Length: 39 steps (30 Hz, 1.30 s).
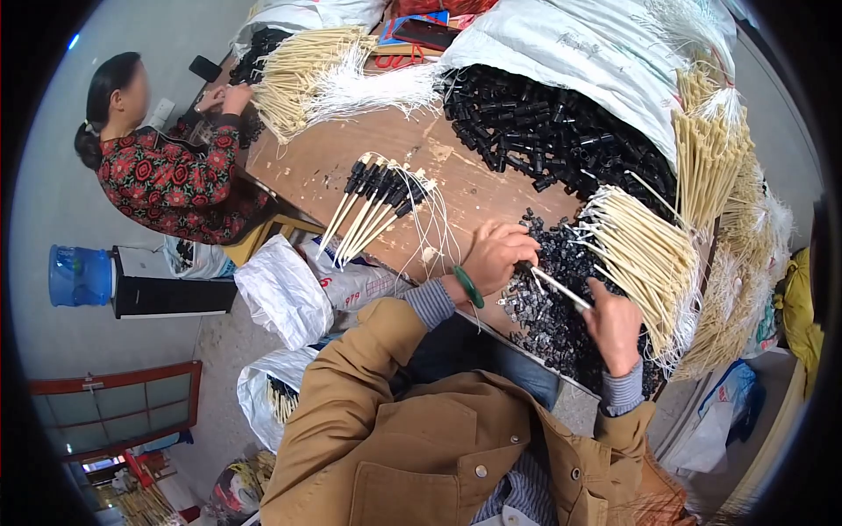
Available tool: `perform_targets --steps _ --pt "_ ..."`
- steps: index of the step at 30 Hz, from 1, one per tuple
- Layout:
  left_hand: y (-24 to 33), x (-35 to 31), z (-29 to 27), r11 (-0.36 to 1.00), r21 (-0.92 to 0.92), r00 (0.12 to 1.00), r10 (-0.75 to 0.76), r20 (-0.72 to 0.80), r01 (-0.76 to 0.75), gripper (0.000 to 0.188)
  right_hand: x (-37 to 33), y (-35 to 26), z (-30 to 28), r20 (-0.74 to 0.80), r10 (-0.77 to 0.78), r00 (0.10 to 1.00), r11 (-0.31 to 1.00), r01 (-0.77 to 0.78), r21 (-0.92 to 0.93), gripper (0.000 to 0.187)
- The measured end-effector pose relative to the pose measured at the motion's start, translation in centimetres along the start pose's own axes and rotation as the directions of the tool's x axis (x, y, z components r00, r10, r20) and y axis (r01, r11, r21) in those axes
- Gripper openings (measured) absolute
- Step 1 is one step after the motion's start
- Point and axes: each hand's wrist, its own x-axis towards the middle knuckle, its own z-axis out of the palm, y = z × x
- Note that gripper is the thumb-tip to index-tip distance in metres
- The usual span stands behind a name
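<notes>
Cluttered wooden worktable [351, 162], far half buried under sacks and black caps [544, 123]. Left hand [495, 254] curled over small black clips [548, 307], fingertips hidden against pale stick [561, 289]; actual grasp unclear. Right hand [614, 329] clenched on stick's near end. Cream stick bundle [649, 263] just beside, strings blurred. Co-worker's hands [224, 96] partly cut off at far corner.

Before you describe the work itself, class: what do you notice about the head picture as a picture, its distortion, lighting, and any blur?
Head view: strong fisheye, a black rim rings the frame and the wooden table's edge bows; lighting is soft and even, with faint shadows and no glare; the left hand and right hand holding a pale stick are fairly sharp, while the co-worker's face is blurred out.
</notes>
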Motion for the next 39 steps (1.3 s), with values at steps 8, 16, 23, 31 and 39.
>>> perform_targets --steps 8,16,23,31,39 --pt "1.0 1.5 0.4 0.988 -0.095 0.951 -0.089 0.296 0.122 0.021 0.0 3.7 1.1 -0.361 -0.023 0.932 0.971 -0.065 -0.232 0.04" --pt "0.9 1.5 1.5 0.99 0.136 0.976 -0.065 0.207 0.037 0.025 2.9 3.1 6.0 -0.316 0.022 0.948 0.941 0.087 0.328 0.028" --pt "-0.7 1.9 0.2 0.379 -0.362 0.52 -0.696 0.494 0.852 0.026 2.4 4.2 4.3 -0.299 0.029 0.954 0.368 0.268 0.89 0.007" --pt "-0.5 1.3 0.1 0.42 -0.361 0.552 -0.687 0.473 0.833 0.023 2.8 0.5 6.6 -0.427 -0.053 0.903 0.885 0.24 0.398 0.012" --pt "1.4 2.9 0.3 0.304 -0.469 0.537 -0.667 0.517 0.829 0.02 2.8 -0.1 6.8 -0.506 -0.097 0.857 0.968 0.199 0.15 0.019"
